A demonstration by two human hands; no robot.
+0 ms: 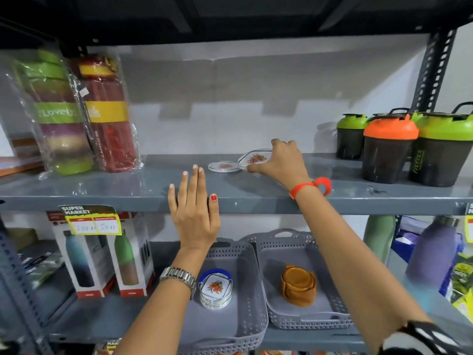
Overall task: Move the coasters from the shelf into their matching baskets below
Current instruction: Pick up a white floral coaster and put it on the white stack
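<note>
Two clear round coasters with a red flower print are on the grey shelf (102, 185). One coaster (224, 166) lies flat. My right hand (280, 162) pinches the other coaster (256, 158), its far edge tilted up off the shelf. My left hand (195, 211) hovers flat at the shelf's front edge, fingers spread, holding nothing. Below, the left grey basket (245, 319) holds a stack of matching flower coasters (215, 289). The right grey basket (307, 321) holds a set of brown coasters (299, 285).
Wrapped bottles (84, 114) stand at the shelf's left. Dark shaker cups with green and orange lids (391, 147) crowd its right. Boxed bottles (102, 254) sit left of the baskets; a purple bottle (432, 252) stands to their right. A price tag (89, 220) hangs from the shelf edge.
</note>
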